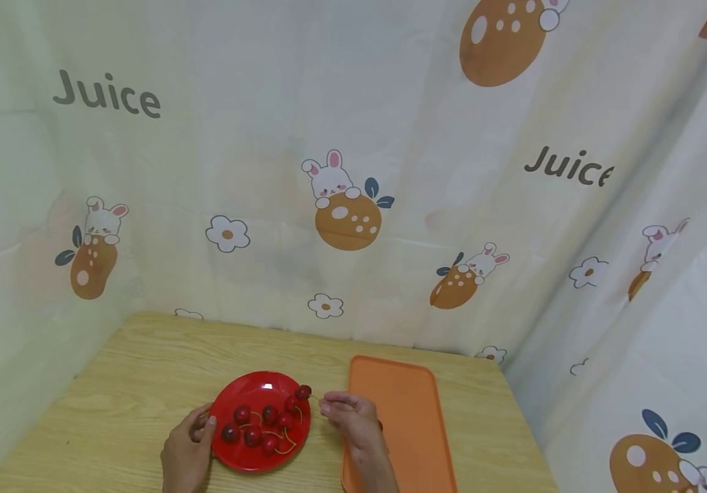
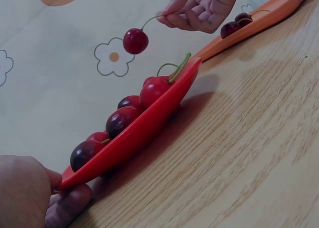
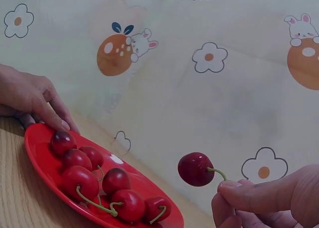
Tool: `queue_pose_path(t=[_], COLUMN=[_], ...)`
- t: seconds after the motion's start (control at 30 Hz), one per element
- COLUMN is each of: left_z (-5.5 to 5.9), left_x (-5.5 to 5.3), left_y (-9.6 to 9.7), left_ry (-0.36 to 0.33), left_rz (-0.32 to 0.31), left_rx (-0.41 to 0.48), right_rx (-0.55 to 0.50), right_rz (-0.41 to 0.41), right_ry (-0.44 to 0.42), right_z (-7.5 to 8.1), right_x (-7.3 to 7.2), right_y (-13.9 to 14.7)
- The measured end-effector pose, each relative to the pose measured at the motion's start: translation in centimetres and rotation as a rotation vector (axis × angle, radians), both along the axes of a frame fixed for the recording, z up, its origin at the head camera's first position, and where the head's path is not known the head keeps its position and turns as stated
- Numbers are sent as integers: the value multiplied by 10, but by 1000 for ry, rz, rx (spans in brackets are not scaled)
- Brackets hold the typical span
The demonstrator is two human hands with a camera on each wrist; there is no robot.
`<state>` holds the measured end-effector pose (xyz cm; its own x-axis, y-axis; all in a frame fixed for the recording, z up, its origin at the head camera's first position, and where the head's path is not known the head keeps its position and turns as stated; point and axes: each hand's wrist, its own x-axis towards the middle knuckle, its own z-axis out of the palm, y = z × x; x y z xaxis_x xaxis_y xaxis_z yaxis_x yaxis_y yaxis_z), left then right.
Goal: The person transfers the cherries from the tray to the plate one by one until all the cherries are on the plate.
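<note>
A round red plate (image 1: 243, 457) lies on the wooden table with several dark red cherries (image 2: 118, 120) on it, some with green stems. My left hand (image 1: 185, 448) grips the plate's left rim, thumb on top and fingers beneath, as the left wrist view shows. Past the plate's right edge, my right hand (image 1: 356, 421) pinches one cherry (image 3: 195, 169) by its stem between thumb and finger. That cherry hangs in the air, apart from the ones on the plate. Beyond, two cherries (image 2: 230, 29) lie on the orange tray (image 1: 402, 418), mostly hidden behind the right hand in the head view.
The orange tray stands to the right of the plate, lengthwise on the table (image 1: 144, 383). A pale curtain (image 1: 254, 171) printed with rabbits, oranges and flowers hangs behind the table and along both sides.
</note>
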<state>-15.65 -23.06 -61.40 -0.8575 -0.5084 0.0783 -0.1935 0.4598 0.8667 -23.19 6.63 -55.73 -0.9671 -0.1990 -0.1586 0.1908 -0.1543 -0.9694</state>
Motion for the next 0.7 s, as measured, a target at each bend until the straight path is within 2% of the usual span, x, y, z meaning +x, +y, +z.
queue_pose_path(t=[0.2,0.37,0.47,0.7], left_z=[2,2,0,-2], left_x=[1,-1,-2,-2], left_y=[-1,-2,-1,-1], left_ry=[-14,-22,-27,-26], left_rz=[4,12,13,8], left_rx=[7,22,39,53], right_rx=[-14,-45,-29,11], right_rz=[21,50,45,7], right_ry=[19,69,81,24], right_z=[-4,-10,-14,-18], right_x=[-4,-7,-7,-9], right_y=[-10,-17,-21,-31])
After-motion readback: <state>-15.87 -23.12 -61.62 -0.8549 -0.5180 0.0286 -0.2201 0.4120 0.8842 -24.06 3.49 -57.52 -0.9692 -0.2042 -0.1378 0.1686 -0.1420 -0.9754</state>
